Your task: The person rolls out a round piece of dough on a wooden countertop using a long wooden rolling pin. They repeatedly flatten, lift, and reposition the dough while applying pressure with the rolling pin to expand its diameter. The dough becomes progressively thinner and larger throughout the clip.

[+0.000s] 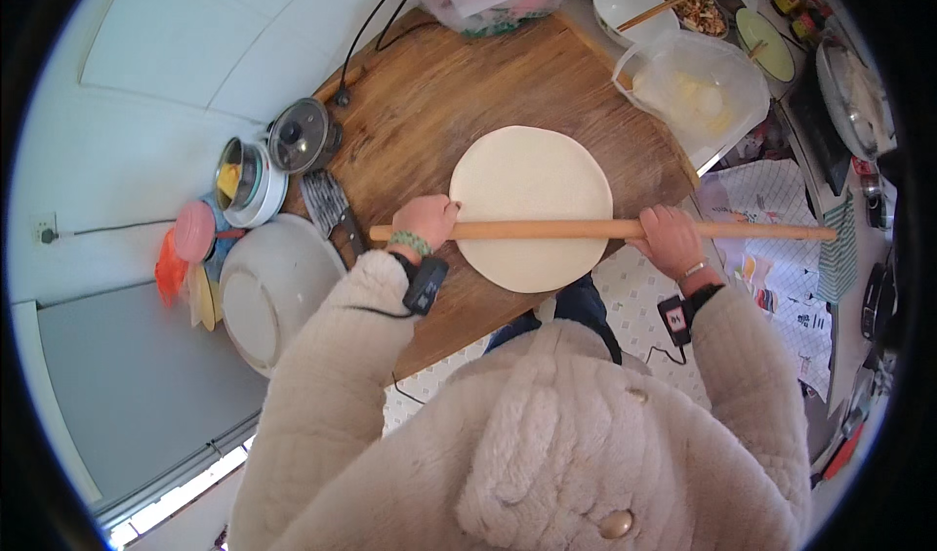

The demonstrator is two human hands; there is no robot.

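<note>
Lying flat: a round, thin, cream-white sheet of dough, on a broad brown wooden board, its lower side reaching the board edge nearest the person.
Rolling pin: a long, slender, pale wooden rolling pin lies crosswise over the dough, a little nearer the person than its middle; both ends run past the sheet, the right one well beyond the board.
Left hand: the left hand grasps the pin with curled fingers at the dough's left edge; a green beaded bracelet circles its wrist.
Right hand: the right hand grasps the pin just outside the dough's right edge, fingers wrapped over it.
Sleeves: both forearms wear beige fluffy sleeves, with a small black device strapped at each wrist.
Left of the board: a dark-bladed cleaver with a black handle lies beside a large whitish round basin; a glass lid with a dark knob stands near the cleaver's tip.
Upper right: a translucent plastic bag with pale yellowish contents sits by the board's corner; beyond it are a white bowl with wooden chopsticks across it and a pale green plate.
Floor: light, patterned tiles show below the pin.
</note>
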